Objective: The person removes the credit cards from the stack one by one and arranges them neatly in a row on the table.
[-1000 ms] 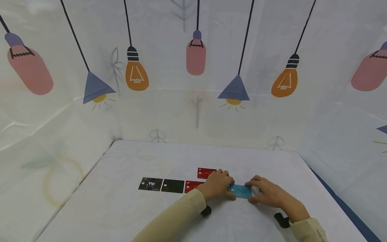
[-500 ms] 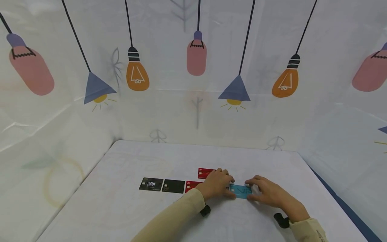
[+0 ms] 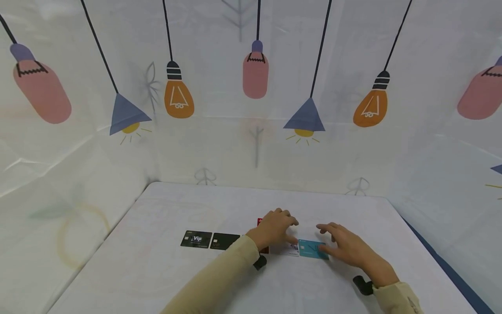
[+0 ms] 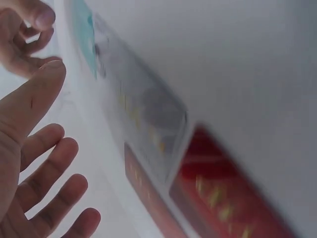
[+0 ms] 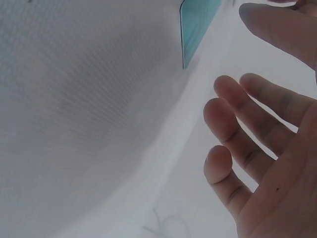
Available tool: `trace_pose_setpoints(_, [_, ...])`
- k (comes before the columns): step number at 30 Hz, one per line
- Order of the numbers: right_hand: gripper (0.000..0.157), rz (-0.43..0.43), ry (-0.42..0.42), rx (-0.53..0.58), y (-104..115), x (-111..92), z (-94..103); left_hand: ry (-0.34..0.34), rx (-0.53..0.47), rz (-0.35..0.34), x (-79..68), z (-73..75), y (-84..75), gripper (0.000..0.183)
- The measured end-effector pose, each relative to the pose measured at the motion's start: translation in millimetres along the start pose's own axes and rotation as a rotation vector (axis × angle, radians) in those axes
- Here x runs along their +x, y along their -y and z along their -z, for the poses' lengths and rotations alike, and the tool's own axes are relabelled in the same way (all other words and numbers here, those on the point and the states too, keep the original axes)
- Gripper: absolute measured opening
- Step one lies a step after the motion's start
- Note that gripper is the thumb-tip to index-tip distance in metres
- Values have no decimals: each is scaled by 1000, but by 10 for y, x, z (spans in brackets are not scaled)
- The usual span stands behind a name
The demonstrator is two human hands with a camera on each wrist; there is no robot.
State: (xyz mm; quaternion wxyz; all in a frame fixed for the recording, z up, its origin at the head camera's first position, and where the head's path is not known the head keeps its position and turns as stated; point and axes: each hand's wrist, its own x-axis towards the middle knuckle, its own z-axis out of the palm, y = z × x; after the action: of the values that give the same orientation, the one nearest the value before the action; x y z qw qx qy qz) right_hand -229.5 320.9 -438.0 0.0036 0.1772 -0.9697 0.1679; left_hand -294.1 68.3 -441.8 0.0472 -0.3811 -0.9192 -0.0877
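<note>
Flat on the white table [image 3: 157, 270], a row of bank-style cards runs from a black Vip card [image 3: 196, 239] and a dark VIP card [image 3: 222, 241] to a pale card [image 3: 289, 250] and a blue card [image 3: 311, 249]. My left hand [image 3: 273, 229] hovers over the row's middle, fingers spread, largely hiding two red cards [image 4: 218, 183]. The pale card [image 4: 143, 99] shows fully in the left wrist view. My right hand [image 3: 349, 247] is beside the blue card; its thumb overlaps the card's right edge in the head view. Both hands hold nothing.
A pale curtain [image 3: 219, 144] printed with lamps and bulbs hangs behind and on both sides of the table. A dark camera mount sits at each wrist. A blue strip [image 3: 443, 266] shows along the table's right edge.
Both hands had their fingertips at the blue card's ends. Now the left hand has lifted away to the left, uncovering part of the pale card, and the right hand's fingers have risen and spread.
</note>
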Motion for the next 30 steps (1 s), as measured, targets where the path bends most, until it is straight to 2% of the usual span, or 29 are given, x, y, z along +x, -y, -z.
trace_pose_setpoints(9, [52,-43,-14,2,52,84,-22,-31,11,42,-69,117,288,54])
trace_pose_setpoints(13, [54,-14,-34,2,70,140,-39,-34,-4,75,-133,134,421,53])
trace_pose_setpoints(23, [54,7,-28,41,181,334,-91,28,24,143,-265,93,732,61])
trace_pose_setpoints(30, [56,-4,-11,57,342,510,-173,69,5,175,-346,72,832,64])
